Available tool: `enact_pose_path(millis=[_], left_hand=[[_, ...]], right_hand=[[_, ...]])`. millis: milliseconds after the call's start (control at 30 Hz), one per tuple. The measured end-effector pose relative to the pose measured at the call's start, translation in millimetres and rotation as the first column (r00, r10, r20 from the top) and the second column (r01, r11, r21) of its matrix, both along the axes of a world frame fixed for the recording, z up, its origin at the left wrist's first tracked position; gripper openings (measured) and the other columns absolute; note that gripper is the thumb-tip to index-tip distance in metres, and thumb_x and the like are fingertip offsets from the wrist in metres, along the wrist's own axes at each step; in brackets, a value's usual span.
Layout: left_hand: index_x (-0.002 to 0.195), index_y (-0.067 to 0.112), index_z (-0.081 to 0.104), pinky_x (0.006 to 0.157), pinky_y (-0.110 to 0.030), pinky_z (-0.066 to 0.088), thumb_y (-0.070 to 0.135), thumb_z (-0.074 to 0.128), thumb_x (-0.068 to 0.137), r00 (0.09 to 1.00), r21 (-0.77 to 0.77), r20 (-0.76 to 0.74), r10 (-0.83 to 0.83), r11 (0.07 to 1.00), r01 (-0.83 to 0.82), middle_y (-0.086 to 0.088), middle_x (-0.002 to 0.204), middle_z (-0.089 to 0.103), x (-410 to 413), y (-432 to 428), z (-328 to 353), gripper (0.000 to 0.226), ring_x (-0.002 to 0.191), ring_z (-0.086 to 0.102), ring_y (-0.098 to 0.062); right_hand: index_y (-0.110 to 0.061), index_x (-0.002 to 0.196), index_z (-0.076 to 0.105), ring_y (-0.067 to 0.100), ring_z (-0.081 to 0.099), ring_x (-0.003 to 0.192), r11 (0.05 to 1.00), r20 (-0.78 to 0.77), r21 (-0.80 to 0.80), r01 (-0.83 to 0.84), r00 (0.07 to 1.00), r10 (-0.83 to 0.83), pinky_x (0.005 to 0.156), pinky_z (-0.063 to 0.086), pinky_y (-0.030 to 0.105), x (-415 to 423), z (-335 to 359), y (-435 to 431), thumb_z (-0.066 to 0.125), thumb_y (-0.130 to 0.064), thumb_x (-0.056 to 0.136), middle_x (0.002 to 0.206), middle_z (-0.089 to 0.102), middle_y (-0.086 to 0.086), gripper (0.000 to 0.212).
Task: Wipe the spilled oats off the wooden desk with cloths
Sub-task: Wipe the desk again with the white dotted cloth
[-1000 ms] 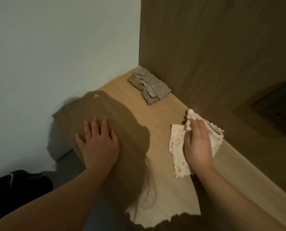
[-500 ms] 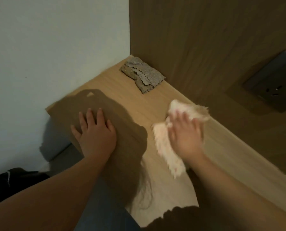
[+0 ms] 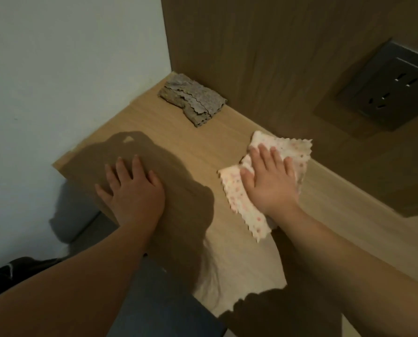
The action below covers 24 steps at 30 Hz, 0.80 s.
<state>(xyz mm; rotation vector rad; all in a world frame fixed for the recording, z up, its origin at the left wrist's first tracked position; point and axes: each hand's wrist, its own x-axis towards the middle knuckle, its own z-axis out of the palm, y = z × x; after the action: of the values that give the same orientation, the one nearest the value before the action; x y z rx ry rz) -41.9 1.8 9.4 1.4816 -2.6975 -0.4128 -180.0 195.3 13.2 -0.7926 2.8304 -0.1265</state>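
At the back of the counter (image 3: 193, 147), right hand (image 3: 268, 181) lies flat, fingers straight, pressing the spotted cloth (image 3: 242, 207) down, likely for wiping; left hand (image 3: 132, 188), flat and empty, braces near the shaded front edge. No oats discernible. Spare grey cloth (image 3: 193, 100) sits folded in the corner; back panel (image 3: 276, 57) limits strokes.

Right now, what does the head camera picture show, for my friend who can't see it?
A person's right hand presses a white, pink-dotted cloth flat on a light wooden desk. The left hand rests flat on the desk's shadowed left end, and a folded grey cloth lies in the far corner.
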Motion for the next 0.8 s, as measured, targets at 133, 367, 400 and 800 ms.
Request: enact_pose_path(millis=[133,367,400,800], left_hand=[[0.148,0.024,0.019,0.114,-0.055,-0.003,0.039,0.022,0.099,1.0,0.01,0.01,-0.003,1.0,0.003,-0.007,0.158,0.008,-1,0,1,0.052,0.146,-0.002,-0.027],[0.149,0.023,0.019,0.114,-0.055,-0.002,0.039,0.022,0.098,1.0,0.013,0.022,-0.004,1.0,0.004,-0.007,0.158,0.009,-1,1,3,0.053,0.145,-0.001,-0.028],[0.149,0.023,0.019,0.114,-0.056,-0.002,0.039,0.022,0.098,1.0,0.011,0.02,-0.008,1.0,0.008,-0.007,0.158,0.009,-1,1,3,0.053,0.145,0.0,-0.028],[0.149,0.023,0.019,0.114,-0.057,-0.001,0.039,0.022,0.098,1.0,0.003,0.027,-0.012,1.0,0.012,-0.009,0.158,0.009,0,0,2,0.053,0.145,-0.001,-0.029]], right_hand=[[-0.023,0.149,-0.005,0.025,-0.014,0.142,0.996,0.023,0.01,0.084,0.996,-0.084,0.113,-0.011,0.047,12,1,-20,0.007,-0.051,0.096,0.156,-0.01,0.003,0.061],[-0.03,0.146,0.01,0.025,0.006,0.142,0.913,-0.057,0.043,-0.406,0.911,0.408,0.112,-0.001,0.046,79,2,36,0.008,-0.057,0.094,0.154,0.013,0.002,0.059],[-0.031,0.147,-0.002,0.023,-0.006,0.142,0.953,-0.033,0.044,-0.299,0.953,0.3,0.113,-0.009,0.044,58,2,39,0.004,-0.058,0.093,0.155,0.0,0.0,0.06],[-0.024,0.137,0.042,0.025,0.03,0.134,0.902,0.078,-0.029,-0.43,0.899,0.431,0.104,0.016,0.047,137,4,29,0.017,-0.058,0.093,0.144,0.042,0.002,0.061]])
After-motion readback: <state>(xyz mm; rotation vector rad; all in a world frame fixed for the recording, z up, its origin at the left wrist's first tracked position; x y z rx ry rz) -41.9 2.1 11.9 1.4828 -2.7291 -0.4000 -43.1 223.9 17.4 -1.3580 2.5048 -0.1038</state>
